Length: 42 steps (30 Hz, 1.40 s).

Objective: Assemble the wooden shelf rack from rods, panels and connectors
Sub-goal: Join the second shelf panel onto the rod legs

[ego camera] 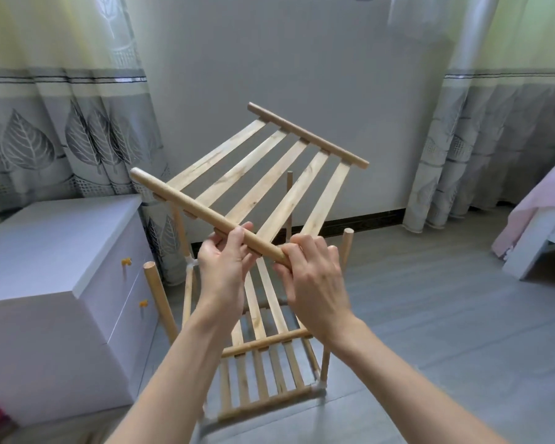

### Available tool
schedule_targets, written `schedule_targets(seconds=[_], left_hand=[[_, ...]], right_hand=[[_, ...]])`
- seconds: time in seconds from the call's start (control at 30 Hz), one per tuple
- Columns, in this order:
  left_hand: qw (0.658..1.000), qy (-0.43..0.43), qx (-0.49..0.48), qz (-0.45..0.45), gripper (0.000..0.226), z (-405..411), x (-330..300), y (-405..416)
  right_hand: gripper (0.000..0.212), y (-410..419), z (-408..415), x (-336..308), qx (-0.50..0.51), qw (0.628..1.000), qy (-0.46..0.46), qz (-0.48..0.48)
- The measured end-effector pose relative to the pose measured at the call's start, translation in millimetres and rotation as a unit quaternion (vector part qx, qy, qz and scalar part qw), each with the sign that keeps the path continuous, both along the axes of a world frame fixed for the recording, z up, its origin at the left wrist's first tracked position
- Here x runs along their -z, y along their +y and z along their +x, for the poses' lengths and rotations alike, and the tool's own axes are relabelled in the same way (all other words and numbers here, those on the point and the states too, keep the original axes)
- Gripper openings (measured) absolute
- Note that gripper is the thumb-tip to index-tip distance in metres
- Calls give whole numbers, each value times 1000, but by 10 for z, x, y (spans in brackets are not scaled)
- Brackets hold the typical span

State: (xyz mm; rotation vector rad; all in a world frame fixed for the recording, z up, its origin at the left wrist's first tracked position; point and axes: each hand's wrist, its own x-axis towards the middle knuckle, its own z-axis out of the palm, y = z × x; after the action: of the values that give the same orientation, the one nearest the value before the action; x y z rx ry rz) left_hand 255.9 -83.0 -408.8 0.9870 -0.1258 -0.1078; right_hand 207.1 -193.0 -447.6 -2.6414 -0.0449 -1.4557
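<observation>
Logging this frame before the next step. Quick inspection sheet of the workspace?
Surface: grey plank floor, rack stands on it.
Job's things: slatted panel held tilted above the half-built rack; upright rods free at their tops.
Clutter: nothing seen.
Grippers: left hand and right hand both grip the panel's near rod.
Cables: nothing seen.
Surroundings: white cabinet left, curtains, bed right.

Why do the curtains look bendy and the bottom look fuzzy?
In the head view, the wide lens bows the curtains at the edges; the forearms and the rack's lowest slatted shelf are smeared by blur, while the slatted panel held by the left hand and right hand stays fairly sharp.
</observation>
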Motion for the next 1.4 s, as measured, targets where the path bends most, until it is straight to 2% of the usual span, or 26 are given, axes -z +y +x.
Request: schedule_targets(seconds=[0.07, 0.13, 0.2, 0.27, 0.3, 0.33, 0.43, 0.57, 0.63, 0.77, 0.87, 0.97, 1.03, 1.13, 1.17, 1.27, 1.4], left_hand=[[1000, 25, -16, -8, 4, 57, 32, 54], [999, 38, -38, 1, 6, 118, 58, 139], [998, 42, -55, 11, 7, 192, 70, 257], [998, 38, -54, 15, 7, 268, 56, 380], [998, 34, -50, 17, 6, 295, 45, 441], [998, 29, -45, 19, 5, 316, 35, 495], [999, 14, -20, 35, 6, 339, 29, 613], [998, 19, 3, 65, 12, 307, 73, 667], [997, 27, 0, 73, 14, 305, 85, 678], [995, 49, -11, 82, 19, 335, 76, 730], [976, 47, -17, 211, 21, 335, 55, 751], [950, -20, -31, 311, 13, 297, 13, 786], [943, -52, -29, 328, 25, 269, -15, 832], [935, -38, -11, 352, 45, 238, -21, 903], [931, -36, -7, 364, 42, 223, -22, 922], [926, -50, -32, 372, 11, 216, 9, 950], [929, -51, -42, 365, 16, 248, 27, 1031]], right_hand=[[28, 12, 48, 27, -25, 999, 30, -3], [35, 34, 75, 31, -74, 993, 71, 62], [48, 56, 81, 8, -128, 962, 116, 213], [51, 18, 92, -26, -139, 906, 134, 377], [49, -30, 102, -59, -138, 864, 153, 459], [47, -82, 117, -93, -152, 807, 175, 543], [37, -188, 153, -187, -246, 614, 174, 729], [27, -222, 145, -263, -312, 455, 87, 830], [26, -226, 128, -287, -338, 400, 76, 849], [30, -157, 129, -324, -350, 364, 83, 859], [33, -80, 153, -286, -331, 368, 70, 866], [36, -54, 190, -250, -326, 367, 57, 869], [36, -36, 222, -238, -329, 360, 51, 871], [38, 11, 284, -228, -341, 352, 47, 871], [38, 32, 310, -223, -344, 351, 47, 870], [35, 74, 358, -226, -357, 361, 61, 860], [29, 124, 411, -233, -369, 381, 85, 844]])
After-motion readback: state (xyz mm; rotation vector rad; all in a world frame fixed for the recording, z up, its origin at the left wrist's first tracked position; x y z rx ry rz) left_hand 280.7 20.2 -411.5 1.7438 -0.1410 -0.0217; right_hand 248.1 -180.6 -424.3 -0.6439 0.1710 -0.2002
